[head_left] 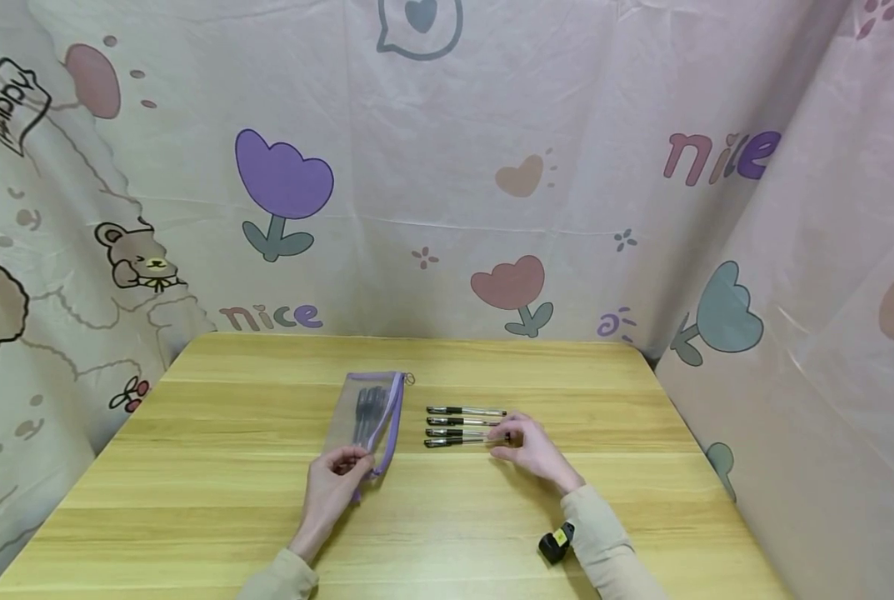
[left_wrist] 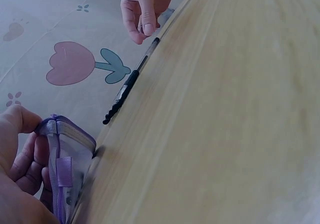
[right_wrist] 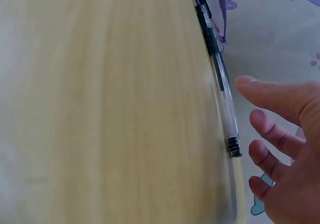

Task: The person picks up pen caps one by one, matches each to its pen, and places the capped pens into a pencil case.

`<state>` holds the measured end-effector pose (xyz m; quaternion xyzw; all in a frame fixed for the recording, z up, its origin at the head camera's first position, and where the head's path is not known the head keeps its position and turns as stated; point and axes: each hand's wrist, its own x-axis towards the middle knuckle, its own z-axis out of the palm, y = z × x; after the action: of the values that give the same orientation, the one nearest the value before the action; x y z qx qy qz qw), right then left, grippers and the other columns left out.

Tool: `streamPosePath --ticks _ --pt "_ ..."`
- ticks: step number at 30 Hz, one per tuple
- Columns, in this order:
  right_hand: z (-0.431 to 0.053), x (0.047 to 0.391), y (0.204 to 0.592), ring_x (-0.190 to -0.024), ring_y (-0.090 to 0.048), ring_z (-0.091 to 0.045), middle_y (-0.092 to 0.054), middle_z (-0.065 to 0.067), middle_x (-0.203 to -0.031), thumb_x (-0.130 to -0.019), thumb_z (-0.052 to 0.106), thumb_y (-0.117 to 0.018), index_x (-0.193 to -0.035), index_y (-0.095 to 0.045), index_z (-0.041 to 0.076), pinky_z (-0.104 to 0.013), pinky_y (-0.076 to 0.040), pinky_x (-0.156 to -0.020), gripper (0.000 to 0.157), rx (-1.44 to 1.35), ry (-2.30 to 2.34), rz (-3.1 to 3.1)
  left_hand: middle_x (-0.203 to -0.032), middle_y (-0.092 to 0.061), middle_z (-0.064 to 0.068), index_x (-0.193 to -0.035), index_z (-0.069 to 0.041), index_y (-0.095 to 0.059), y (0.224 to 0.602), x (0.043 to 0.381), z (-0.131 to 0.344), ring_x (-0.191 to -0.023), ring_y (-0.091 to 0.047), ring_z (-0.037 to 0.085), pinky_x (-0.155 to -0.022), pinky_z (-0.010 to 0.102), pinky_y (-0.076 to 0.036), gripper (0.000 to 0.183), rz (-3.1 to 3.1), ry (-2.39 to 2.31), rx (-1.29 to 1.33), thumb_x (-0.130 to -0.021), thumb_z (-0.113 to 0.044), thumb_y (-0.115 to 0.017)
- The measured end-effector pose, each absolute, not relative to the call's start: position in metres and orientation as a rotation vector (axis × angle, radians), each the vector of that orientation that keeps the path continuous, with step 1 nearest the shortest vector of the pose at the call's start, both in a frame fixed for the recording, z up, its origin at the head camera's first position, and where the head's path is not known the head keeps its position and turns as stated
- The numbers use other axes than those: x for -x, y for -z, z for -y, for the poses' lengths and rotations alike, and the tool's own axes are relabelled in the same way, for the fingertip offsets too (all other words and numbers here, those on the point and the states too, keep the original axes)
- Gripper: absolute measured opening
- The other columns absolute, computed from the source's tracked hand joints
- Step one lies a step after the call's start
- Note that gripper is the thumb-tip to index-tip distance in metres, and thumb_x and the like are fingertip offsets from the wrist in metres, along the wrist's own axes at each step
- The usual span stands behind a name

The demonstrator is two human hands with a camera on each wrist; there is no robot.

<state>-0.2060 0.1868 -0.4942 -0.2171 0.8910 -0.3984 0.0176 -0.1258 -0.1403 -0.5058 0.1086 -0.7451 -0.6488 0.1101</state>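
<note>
My left hand point(head_left: 336, 483) pinches the near edge of a see-through zip pouch point(head_left: 344, 414) with purple trim. In the left wrist view, thumb and fingers grip the corner of the pouch point(left_wrist: 65, 171), which stands up from the table. Several dark pens point(head_left: 370, 408) show through its mesh. To the right of it, several clear-barrelled gel pens point(head_left: 454, 443) with black caps lie in a row, caps to the left. Over their right ends is my right hand point(head_left: 532, 450). Its fingers are loosely bent beside the nearest pen point(right_wrist: 227, 109), holding nothing in the right wrist view.
A small black object with a yellow label point(head_left: 556, 543) is at the right sleeve. The wooden table point(head_left: 192, 467) ends at a printed curtain point(head_left: 417, 167) at the back, with more curtain along both sides. A zip pull ring point(head_left: 410, 379) is at the pouch's far corner.
</note>
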Motion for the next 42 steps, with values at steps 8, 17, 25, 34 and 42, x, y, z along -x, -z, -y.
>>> streamPosePath --ticks 8,17,25,34,42 --pt "-0.187 0.21 0.494 -0.098 -0.058 -0.02 -0.067 -0.004 -0.104 -0.08 0.01 -0.081 -0.1 -0.076 0.009 -0.036 -0.046 -0.087 0.02 0.707 1.203 -2.783 -0.072 -0.067 -0.008 -0.097 0.006 -0.072 0.506 0.126 0.141 -0.063 -0.058 0.003 -0.051 0.018 -0.047 0.017 2.19 1.913 -0.317 -0.084 -0.004 -0.077" --pt "-0.185 0.211 0.493 -0.092 -0.055 -0.017 -0.066 -0.004 -0.101 -0.08 0.008 -0.08 -0.097 -0.077 0.01 -0.028 -0.043 -0.08 0.017 0.652 1.182 -2.766 -0.071 -0.066 -0.009 -0.097 0.006 -0.072 0.506 0.126 0.141 -0.062 -0.057 0.003 -0.05 0.018 -0.047 0.017 2.189 1.915 -0.322 -0.084 -0.004 -0.077" --pt "-0.183 0.212 0.494 -0.097 -0.059 -0.018 -0.067 -0.003 -0.102 -0.08 0.007 -0.08 -0.099 -0.076 0.011 -0.04 -0.047 -0.091 0.02 0.614 1.154 -2.785 -0.071 -0.066 -0.008 -0.096 0.006 -0.072 0.505 0.125 0.141 -0.061 -0.057 0.003 -0.05 0.019 -0.047 0.017 2.184 1.918 -0.32 -0.083 -0.004 -0.077" --pt "-0.181 0.215 0.495 -0.085 -0.056 -0.013 -0.066 -0.002 -0.091 -0.079 0.005 -0.08 -0.098 -0.076 0.009 -0.023 -0.047 -0.077 0.02 0.642 1.161 -2.814 -0.073 -0.067 -0.007 -0.095 0.006 -0.072 0.507 0.126 0.141 -0.062 -0.058 0.003 -0.052 0.019 -0.048 0.016 2.193 1.884 -0.311 -0.083 -0.003 -0.077" --pt "-0.177 0.221 0.495 -0.081 -0.053 -0.01 -0.066 -0.001 -0.088 -0.08 0.004 -0.079 -0.096 -0.075 0.009 -0.019 -0.045 -0.073 0.017 0.651 1.167 -2.788 -0.071 -0.066 -0.009 -0.094 0.006 -0.072 0.507 0.127 0.142 -0.062 -0.057 0.002 -0.053 0.018 -0.048 0.015 2.197 1.87 -0.309 -0.083 -0.003 -0.076"
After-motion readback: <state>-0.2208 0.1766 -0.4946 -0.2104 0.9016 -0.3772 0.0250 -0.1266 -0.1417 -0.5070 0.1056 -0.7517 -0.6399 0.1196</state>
